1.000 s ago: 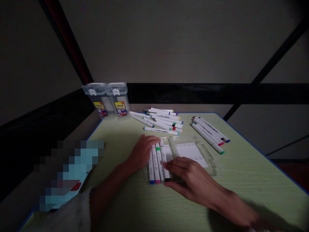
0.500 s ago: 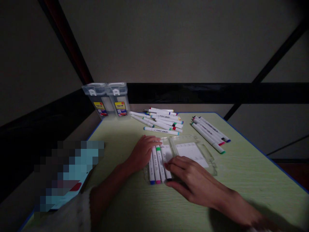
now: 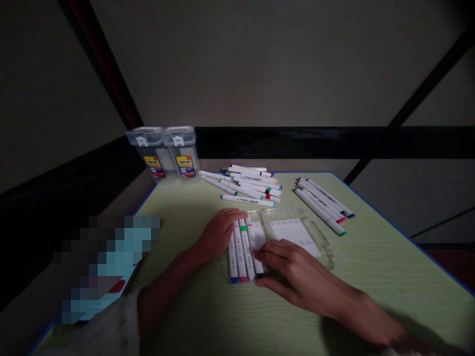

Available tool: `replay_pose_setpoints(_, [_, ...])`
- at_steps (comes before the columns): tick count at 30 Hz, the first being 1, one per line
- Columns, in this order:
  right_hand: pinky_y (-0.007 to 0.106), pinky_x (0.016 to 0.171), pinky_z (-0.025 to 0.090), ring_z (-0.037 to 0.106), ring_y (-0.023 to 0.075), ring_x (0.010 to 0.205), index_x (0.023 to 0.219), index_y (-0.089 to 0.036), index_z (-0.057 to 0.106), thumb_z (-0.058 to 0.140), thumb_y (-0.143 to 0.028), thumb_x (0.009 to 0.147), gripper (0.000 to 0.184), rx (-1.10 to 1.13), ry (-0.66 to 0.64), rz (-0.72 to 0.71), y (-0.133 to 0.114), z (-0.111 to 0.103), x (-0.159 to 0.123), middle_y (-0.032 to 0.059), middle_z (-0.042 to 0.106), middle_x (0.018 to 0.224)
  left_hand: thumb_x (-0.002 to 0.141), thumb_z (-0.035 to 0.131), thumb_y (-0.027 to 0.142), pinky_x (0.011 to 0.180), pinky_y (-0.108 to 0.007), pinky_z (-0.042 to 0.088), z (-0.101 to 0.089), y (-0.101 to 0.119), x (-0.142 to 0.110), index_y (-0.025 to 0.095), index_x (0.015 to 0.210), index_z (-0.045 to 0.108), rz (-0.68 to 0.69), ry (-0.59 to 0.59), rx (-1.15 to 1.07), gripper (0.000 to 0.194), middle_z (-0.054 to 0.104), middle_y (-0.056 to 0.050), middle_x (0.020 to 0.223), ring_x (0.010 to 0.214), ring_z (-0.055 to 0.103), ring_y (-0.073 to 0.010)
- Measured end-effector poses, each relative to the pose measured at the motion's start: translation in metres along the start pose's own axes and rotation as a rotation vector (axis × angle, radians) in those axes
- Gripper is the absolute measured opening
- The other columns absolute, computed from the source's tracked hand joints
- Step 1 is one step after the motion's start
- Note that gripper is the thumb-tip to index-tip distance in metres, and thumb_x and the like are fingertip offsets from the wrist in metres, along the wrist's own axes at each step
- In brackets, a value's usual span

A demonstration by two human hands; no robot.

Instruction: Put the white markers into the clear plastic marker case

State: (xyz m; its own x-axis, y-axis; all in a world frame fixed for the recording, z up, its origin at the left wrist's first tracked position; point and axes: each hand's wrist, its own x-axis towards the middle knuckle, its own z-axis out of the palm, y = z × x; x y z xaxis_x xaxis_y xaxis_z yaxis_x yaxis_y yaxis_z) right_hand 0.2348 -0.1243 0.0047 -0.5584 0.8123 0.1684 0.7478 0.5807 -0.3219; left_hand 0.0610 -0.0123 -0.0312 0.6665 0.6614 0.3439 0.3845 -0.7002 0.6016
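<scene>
From my right hand, the black-ended marker it touches lies toward the bench's left edge, pointing far-edge-ward; whether that or my left hand pinches, I cannot tell.

We have a narrow lane between the far marker pile and the right marker group. Two upright containers block our far-left access. Our left hand and right hand obstruct near approaches to the open case.
</scene>
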Motion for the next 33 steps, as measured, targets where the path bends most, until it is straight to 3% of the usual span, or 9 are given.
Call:
replay_pose_setpoints(4, [0.035,0.072,0.044,0.054,0.0201,0.08,0.105,-0.012,0.057,0.051,-0.032,0.082,0.031,-0.012,-0.007,0.005,0.002,0.0,-0.001,0.0084,0.058,0.087,0.08,0.032,0.014,0.098,-0.036,0.033,0.0,-0.003,0.0,0.016,0.1,0.06,0.077,-0.016,-0.009,0.034,0.058,-0.007,0.111,0.108,0.046,-0.0168])
replay_pose_setpoints(12, [0.033,0.069,0.043,0.051,0.0191,0.078,0.101,-0.012,0.059,0.05,-0.033,0.082,0.03,-0.034,-0.002,-0.017,0.004,-0.002,-0.001,0.0082,0.055,0.086,0.08,0.033,0.011,0.095,-0.036,0.035,-0.002,0.001,0.001,0.018,0.099,0.062,0.071,-0.047,0.037,0.035,0.056,-0.006,0.112,0.108,0.046,-0.0169])
replay_pose_setpoints(18, [0.033,0.067,0.041,0.05,0.0196,0.077,0.099,-0.011,0.06,0.049,-0.035,0.082,0.03,-0.14,0.006,-0.121,0.009,0.0,-0.002,0.008,0.054,0.084,0.079,0.036,0.009,0.096,-0.037,0.035,-0.002,0.004,0.001,0.019,0.101,0.062,0.065,-0.053,0.077,0.035,0.056,-0.006,0.112,0.108,0.045,-0.0175])
replay_pose_setpoints(23, [0.029,0.06,0.038,0.05,0.0155,0.065,0.088,-0.016,0.062,0.043,-0.029,0.086,0.023,-0.144,0.008,-0.219,0.013,0.002,-0.004,0.0035,0.054,0.072,0.08,0.037,0.011,0.096,-0.038,0.034,-0.002,0.005,0.0,0.02,0.102,0.061,0.073,-0.07,0.108,0.034,0.055,-0.006,0.114,0.109,0.045,-0.0185])
replay_pose_setpoints(33, [0.026,0.058,0.036,0.056,0.0142,0.066,0.091,-0.019,0.061,0.046,-0.027,0.086,0.017,-0.008,-0.099,-0.085,0.009,-0.003,-0.004,0.0008,0.059,0.071,0.08,0.034,0.009,0.095,-0.039,0.034,-0.006,0.007,0.002,0.02,0.103,0.061,0.102,-0.133,0.152,0.037,0.052,-0.006,0.115,0.108,0.044,-0.0196])
